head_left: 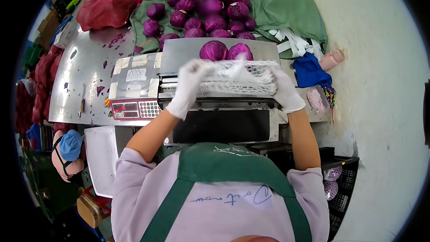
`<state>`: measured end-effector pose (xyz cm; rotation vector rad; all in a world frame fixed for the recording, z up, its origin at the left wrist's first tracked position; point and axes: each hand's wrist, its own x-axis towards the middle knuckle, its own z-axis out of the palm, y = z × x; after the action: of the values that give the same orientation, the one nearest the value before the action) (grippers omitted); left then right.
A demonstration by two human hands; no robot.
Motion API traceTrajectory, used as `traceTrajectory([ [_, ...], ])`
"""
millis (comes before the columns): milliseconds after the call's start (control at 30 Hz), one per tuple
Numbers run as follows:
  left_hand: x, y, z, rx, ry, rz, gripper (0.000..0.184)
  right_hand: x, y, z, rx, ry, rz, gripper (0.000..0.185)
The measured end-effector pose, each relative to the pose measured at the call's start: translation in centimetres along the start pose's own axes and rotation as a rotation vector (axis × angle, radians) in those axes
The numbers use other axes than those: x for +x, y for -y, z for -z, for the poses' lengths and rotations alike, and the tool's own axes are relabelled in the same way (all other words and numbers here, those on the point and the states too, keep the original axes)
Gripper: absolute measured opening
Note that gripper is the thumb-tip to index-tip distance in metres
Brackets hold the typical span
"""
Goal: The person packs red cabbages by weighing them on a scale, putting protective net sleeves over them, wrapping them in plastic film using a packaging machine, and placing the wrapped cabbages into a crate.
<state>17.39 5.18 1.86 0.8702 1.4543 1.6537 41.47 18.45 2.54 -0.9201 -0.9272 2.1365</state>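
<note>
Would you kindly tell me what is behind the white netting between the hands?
Two red cabbages on a metal plate; the white netting covers whatever lies directly beneath it.

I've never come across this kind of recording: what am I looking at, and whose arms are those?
There is no robot here. This single picture comes from a camera worn on a person's head, looking forward and down, so the arms and apron at the bottom are the wearer's own.

The left hand and right hand wear white gloves, with white netting between them. Blur and overlap hide how firmly each grips it.

Just beyond, two purple cabbages rest on a metal plate. A bigger heap of cabbages lies behind. To the left is what looks like a weighing scale, with a keypad.
</note>
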Motion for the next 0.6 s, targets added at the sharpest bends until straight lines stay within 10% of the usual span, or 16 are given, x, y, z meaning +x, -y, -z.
traceTrajectory([
  [33,1.1,-1.3,-0.1,-0.109,-0.150,0.059,0.020,1.0,0.1,-0.1,-0.001,0.006,-0.003,0.035],
  [100,5.1,1.2,0.5,-0.027,-0.251,0.020,0.026,4.0,0.6,-0.1,-1.129,-0.142,0.276,0.040],
  [233,11.3,8.3,1.5,0.202,-0.394,0.017,0.037,10.5,1.4,0.7,-1.465,-0.391,0.439,0.054],
  [333,12.2,8.3,2.1,0.125,-0.263,0.107,0.046,13.1,1.3,1.1,-1.559,-0.371,0.135,0.064],
  [600,11.2,3.0,0.6,-0.232,-0.127,0.659,0.040,13.0,-2.3,1.8,-0.374,-0.023,-0.132,0.060],
])
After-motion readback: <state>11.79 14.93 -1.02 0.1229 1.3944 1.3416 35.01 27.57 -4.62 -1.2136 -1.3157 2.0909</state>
